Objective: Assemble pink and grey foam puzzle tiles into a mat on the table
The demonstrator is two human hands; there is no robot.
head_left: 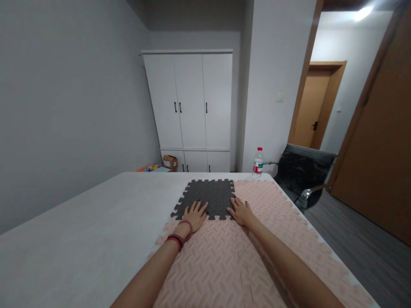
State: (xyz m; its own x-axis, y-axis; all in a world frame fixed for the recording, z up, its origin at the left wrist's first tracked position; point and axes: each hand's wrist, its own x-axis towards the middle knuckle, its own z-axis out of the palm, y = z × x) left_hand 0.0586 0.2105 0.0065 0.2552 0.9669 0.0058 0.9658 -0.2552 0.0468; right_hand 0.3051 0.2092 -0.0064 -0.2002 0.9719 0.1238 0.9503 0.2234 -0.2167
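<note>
While both flat hands press, dark foam tile interlocks with pink mats.

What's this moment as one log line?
left hand: flat on grey tile | right hand: flat at its corner | pink tiles adjoining

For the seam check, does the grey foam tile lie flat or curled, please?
Flat: the grey foam tile lies spread on the table, left hand and right hand resting on its near edge.

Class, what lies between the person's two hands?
Head view: the toothed near edge of the grey tile, meeting the pink mat, lies between the left hand and right hand.
</note>
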